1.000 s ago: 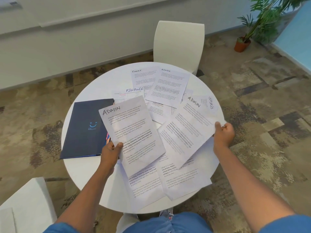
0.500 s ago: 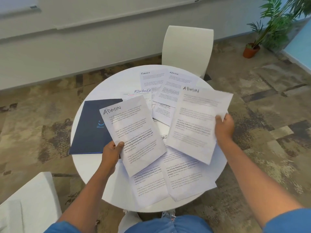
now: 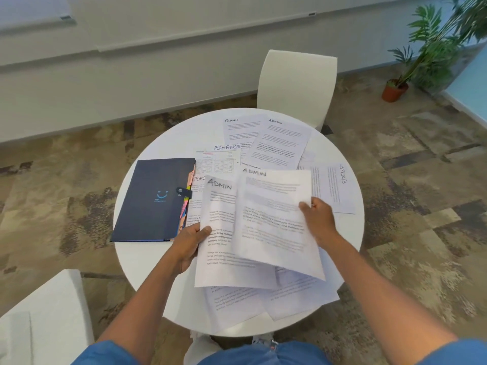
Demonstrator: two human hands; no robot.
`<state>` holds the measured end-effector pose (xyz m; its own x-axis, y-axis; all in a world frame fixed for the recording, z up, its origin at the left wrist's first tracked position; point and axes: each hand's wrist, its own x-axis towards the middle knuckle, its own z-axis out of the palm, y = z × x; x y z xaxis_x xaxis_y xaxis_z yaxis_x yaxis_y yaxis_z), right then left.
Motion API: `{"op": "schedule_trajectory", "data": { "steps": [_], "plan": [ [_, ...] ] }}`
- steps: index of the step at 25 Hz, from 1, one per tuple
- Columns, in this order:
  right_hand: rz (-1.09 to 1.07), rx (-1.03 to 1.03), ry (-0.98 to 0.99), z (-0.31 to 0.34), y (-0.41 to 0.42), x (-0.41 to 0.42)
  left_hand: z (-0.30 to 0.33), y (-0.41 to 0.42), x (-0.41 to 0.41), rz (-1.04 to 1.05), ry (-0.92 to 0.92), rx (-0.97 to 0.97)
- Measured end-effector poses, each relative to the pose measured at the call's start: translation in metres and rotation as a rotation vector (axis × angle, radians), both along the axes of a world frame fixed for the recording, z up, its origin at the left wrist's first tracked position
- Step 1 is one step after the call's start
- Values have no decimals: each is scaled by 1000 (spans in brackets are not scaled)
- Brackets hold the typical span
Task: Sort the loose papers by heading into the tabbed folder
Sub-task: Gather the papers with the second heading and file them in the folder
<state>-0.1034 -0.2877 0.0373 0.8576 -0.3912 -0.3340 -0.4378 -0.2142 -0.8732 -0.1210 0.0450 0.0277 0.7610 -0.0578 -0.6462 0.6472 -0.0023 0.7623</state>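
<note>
Two sheets headed ADMIN are being gathered over the round white table (image 3: 147, 262). The first ADMIN sheet (image 3: 220, 248) is pinched at its left edge by the left hand (image 3: 188, 242), thumb on top and fingers hidden beneath. The second ADMIN sheet (image 3: 274, 222) is held at its right edge by the right hand (image 3: 317, 219), fingers curled on it; the underside of the grip cannot be seen. The second sheet overlaps the right part of the first. For a clean stack, the headings and top edges are best aligned before the right grip is released, so that the pair can be passed to the left hand as one.

The tabbed folder (image 3: 152, 198) lies closed to the left, fastened by its strap, with coloured tabs showing along its right edge. It is judged that it must be opened before anything is filed.

Other loose papers remain spread: two headed FINANCE (image 3: 229, 151), a third ADMIN sheet (image 3: 279, 146), a SPORTS sheet (image 3: 333, 188) near the right rim, and unheaded-looking pages (image 3: 263, 304) overhanging the near edge. These near pages could slip off if brushed by the forearms. Bare tabletop shows at the far left and below the folder. A white chair (image 3: 296, 85) stands beyond the table.
</note>
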Motion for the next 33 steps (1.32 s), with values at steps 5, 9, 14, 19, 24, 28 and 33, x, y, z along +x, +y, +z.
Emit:
{"op": "schedule_trajectory", "data": {
  "steps": [5, 9, 14, 19, 24, 28, 33],
  "plan": [
    [144, -98, -31, -10, 29, -19, -2, -11, -4, 96, 46, -145],
    [149, -77, -75, -6, 37, -23, 3, -18, -5, 142, 27, -167],
    [128, -112, -120, -3, 36, -21, 4, -20, -5, 122, -7, -196],
    [116, -78, -136, -6, 35, -19, 9, -22, -4, 54, -2, -190],
    [90, -23, -119, -12, 43, -21, 12, -23, -1, 20, 30, -107],
    [52, -22, -111, -22, 47, -25, 14, -22, 0, 22, 32, -110],
    [22, 183, -53, -25, 49, -28, 18, -21, -1, 10, 7, -92]
  ]
}}
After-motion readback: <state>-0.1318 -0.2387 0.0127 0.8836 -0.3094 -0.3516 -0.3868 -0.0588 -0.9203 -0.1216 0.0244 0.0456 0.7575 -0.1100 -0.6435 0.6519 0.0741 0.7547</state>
